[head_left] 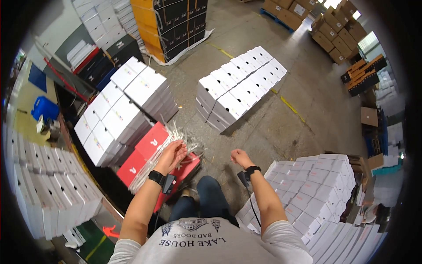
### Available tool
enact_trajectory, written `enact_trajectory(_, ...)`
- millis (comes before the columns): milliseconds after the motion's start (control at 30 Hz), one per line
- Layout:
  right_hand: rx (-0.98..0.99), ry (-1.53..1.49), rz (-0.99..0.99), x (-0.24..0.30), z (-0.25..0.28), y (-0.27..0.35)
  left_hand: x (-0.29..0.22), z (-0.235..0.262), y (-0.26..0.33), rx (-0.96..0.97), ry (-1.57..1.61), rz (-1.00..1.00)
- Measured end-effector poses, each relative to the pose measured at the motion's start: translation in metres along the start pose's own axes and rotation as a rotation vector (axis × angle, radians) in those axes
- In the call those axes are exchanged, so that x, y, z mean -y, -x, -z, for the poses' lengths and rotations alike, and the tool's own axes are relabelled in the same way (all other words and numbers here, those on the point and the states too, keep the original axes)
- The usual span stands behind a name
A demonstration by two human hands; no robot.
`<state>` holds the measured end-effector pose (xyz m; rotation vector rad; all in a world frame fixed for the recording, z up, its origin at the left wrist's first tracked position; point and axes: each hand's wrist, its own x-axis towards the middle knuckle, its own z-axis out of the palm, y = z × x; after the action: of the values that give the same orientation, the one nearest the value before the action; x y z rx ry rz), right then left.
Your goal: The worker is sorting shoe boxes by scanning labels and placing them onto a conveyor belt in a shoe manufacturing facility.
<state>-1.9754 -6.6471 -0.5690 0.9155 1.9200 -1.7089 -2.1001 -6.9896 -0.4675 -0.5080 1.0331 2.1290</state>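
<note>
My left hand (175,153) hovers over a bundle of off-white strands (147,169), with its fingers loosely curled and apart; I see nothing held in it. The strands lie across red boxes (132,167) and fan out in loose ends beyond that hand. My right hand (240,157) is off to the right above the floor, its fingers curled in, and nothing shows in it. A dark band with a small black device sits on each wrist. Beyond the red boxes, on the left, stands a strapped stack of white boxes (132,94).
Ahead on the concrete floor stands another block of white boxes (241,83). White boxes (307,189) pile up close on my right, and more white boxes (52,189) stand on the left. Brown cartons (336,33) are stacked far right. A blue jug (44,108) sits at far left.
</note>
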Motion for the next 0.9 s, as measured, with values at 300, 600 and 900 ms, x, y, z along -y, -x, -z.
enact_trajectory(300,-0.2,0.572,0.372,0.005,-0.019,-0.28,0.033,-0.051,-0.238,0.01,0.002,0.243)
enact_trajectory(600,-0.265,0.445,0.307,-0.024,-0.065,-0.434,0.068,-0.11,-0.446,-0.236,0.229,0.272)
enact_trajectory(900,-0.136,0.163,0.398,0.048,-0.012,-0.385,0.023,-0.193,-0.471,-0.017,0.206,0.17)
